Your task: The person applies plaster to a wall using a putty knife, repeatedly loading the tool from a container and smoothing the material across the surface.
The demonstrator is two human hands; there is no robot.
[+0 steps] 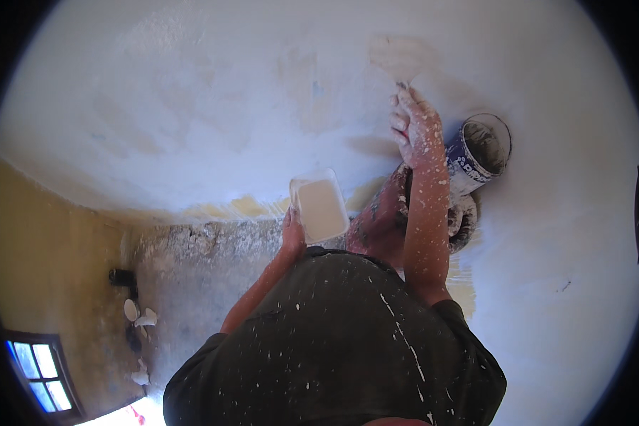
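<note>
My right hand (420,131), spotted with white splashes, is raised to the whitish wall (248,106). Its fingers are closed round the handle of a wide putty knife (397,58), whose pale, smeared blade lies against or very close to the wall. Held at waist height, a white rectangular plastic tub (340,197) has a smooth cream-coloured layer inside. My left hand (292,231) grips the tub by its left side; some of its fingers are hidden beneath or behind it.
A dark blue and white bucket (463,167), crusted inside, stands right of my legs, beside a round, smeared object (463,224). Small items, including a white round piece (131,309) and a black object (121,277), lie along the yellowish left wall (46,241). A window (41,373) sits lower left.
</note>
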